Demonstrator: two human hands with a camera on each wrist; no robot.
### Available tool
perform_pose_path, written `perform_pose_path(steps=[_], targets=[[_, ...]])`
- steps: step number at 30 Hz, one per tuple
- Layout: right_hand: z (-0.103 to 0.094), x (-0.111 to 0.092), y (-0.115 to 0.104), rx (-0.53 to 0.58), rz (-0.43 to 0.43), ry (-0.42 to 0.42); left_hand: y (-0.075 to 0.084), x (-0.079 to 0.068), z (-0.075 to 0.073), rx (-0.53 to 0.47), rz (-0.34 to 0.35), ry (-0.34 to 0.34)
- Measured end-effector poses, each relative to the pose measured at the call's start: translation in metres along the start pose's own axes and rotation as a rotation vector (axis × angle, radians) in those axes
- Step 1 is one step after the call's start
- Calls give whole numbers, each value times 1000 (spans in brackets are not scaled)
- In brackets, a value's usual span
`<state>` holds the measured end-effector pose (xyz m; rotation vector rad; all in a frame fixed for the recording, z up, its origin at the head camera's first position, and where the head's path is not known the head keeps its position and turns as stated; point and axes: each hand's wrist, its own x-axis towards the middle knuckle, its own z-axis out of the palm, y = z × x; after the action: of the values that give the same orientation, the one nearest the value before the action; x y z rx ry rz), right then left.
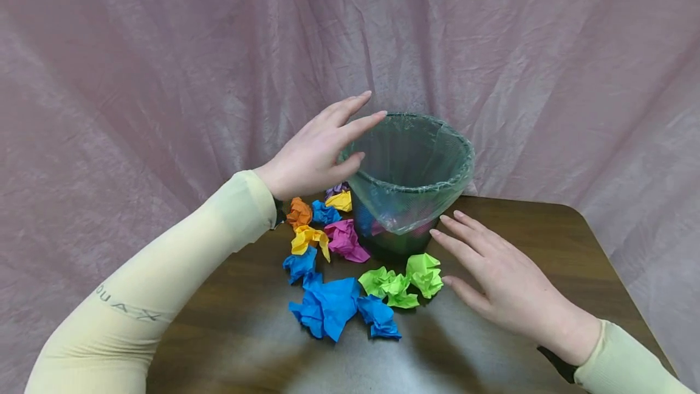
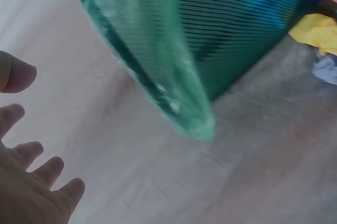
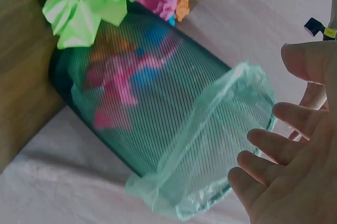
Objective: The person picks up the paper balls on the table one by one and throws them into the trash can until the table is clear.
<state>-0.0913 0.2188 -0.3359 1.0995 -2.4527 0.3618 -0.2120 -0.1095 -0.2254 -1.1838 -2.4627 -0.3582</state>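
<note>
Head: lined bin (image 1: 401, 199) is set near the table's (image 1: 547, 248) far edge; crumpled papers (image 1: 333, 306) are scattered nearer the front edge. Left hand (image 1: 319, 148) is poised by the rim, right hand (image 1: 505, 278) off the bin's right; fingers extended, nothing gripped.
Left wrist: clear gap seen, hand to liner.
Right wrist: rim contact can't be told. Papers judged light, soft, easily crushed; best pinched at a crease.

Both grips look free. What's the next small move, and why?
Probably lower the right grip to the green paper nearest it: the grip is empty, relaxed and close by. Pink paper already shows through the wall of the bin, suggesting loose pieces belong inside.
</note>
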Motion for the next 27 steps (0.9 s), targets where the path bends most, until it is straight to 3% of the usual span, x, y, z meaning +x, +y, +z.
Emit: perform_pose_path(steps=[6,14,27], targets=[[10,-6,-6,29,3,-49,-18,-28,4,-48,-103,5],[29,-5,-18,59,22,-124,-46,-62,18,-65,-285,-84],[81,13,-38,213,104,-269,-99,-106,83,-84,-458,-315]])
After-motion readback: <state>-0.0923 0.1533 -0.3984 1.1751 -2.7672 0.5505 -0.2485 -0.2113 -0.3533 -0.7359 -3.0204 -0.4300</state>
